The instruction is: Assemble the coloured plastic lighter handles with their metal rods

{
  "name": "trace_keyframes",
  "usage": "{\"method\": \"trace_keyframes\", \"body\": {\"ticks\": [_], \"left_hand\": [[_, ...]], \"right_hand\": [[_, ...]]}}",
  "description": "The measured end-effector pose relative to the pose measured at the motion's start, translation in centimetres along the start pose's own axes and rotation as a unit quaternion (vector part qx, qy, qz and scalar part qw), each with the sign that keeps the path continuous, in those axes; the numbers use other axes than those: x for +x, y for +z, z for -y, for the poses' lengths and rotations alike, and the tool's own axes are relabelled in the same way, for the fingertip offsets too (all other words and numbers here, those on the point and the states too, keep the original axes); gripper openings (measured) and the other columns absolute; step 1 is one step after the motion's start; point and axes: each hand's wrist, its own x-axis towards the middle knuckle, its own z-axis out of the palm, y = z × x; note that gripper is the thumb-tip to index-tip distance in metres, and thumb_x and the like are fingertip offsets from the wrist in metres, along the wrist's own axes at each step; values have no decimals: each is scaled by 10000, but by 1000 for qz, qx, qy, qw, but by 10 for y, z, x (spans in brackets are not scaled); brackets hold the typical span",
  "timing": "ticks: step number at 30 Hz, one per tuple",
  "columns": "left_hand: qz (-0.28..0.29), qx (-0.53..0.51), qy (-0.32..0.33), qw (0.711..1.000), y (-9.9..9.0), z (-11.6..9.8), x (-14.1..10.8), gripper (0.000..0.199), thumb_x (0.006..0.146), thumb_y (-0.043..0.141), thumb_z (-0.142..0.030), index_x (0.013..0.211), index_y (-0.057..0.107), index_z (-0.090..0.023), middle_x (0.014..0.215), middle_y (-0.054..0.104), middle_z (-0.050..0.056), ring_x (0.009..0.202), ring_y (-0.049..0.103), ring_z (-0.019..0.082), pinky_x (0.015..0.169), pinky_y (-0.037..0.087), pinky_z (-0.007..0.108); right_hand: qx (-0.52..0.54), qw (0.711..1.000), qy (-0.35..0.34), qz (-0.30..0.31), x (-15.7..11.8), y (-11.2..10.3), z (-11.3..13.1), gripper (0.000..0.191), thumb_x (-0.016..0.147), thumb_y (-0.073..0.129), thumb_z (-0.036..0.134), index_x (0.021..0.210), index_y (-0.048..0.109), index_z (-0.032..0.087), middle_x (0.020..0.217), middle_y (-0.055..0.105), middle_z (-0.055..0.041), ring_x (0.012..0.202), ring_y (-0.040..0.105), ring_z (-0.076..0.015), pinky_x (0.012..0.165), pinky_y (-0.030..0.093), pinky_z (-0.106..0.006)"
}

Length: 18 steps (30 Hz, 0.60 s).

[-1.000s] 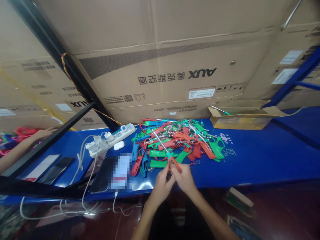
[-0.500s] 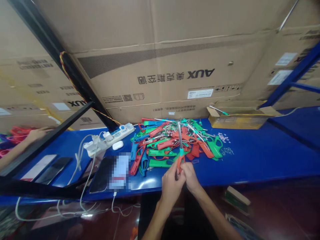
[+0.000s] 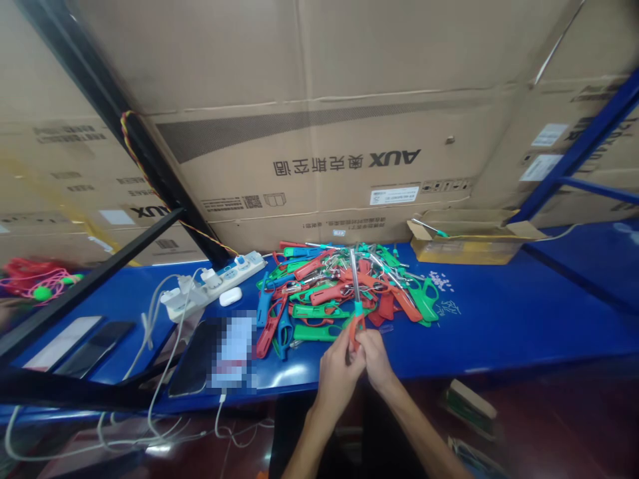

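Observation:
Between my two hands an orange lighter point(image 3: 356, 324) points away from me, its long metal tube rising over the pile. My left hand point(image 3: 338, 364) is closed around its handle from the left. On the right side, the fingers of my right hand point(image 3: 373, 352) are closed on the same handle. Just beyond lies a heap of green, red and blue lighter parts point(image 3: 319, 293) with metal tubes among them. Small pale pink pieces point(image 3: 439, 281) and thin wire-like bits point(image 3: 449, 307) lie right of the heap.
An open cardboard box point(image 3: 459, 251) with a metal tube across it stands at the back right. To the left are a power strip point(image 3: 219, 283), a white case point(image 3: 230, 297), phones point(image 3: 97, 346) and cables. Black posts cross the left; large cartons rise behind the blue table point(image 3: 539, 319).
The view has shifted slightly. My hands stay on the orange lighter with little change. At the far left, another person's arm has drawn back, leaving red and pink items in sight.

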Motion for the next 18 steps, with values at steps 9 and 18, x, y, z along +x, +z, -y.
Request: {"method": "trace_keyframes", "body": {"ticks": [9, 18], "left_hand": [[15, -43, -14, 999, -4, 2, 0, 513, 964, 473, -294, 1467, 525, -204, 1133, 753, 75, 968, 705, 218, 873, 522, 325], [65, -119, -9, 991, -11, 8, -6, 574, 1007, 522, -444, 1525, 350, -267, 1320, 650, 73, 858, 626, 166, 914, 503, 359]], "right_hand": [[-65, 997, -22, 40, -9, 10, 30, 622, 907, 494, 759, 669, 549, 187, 587, 521, 18, 525, 483, -118, 516, 405, -264], [-413, 901, -129, -25, 50, -133, 167, 574, 954, 385, 764, 888, 544, 216, 643, 592, 9, 521, 569, -143, 510, 481, -280]]}}
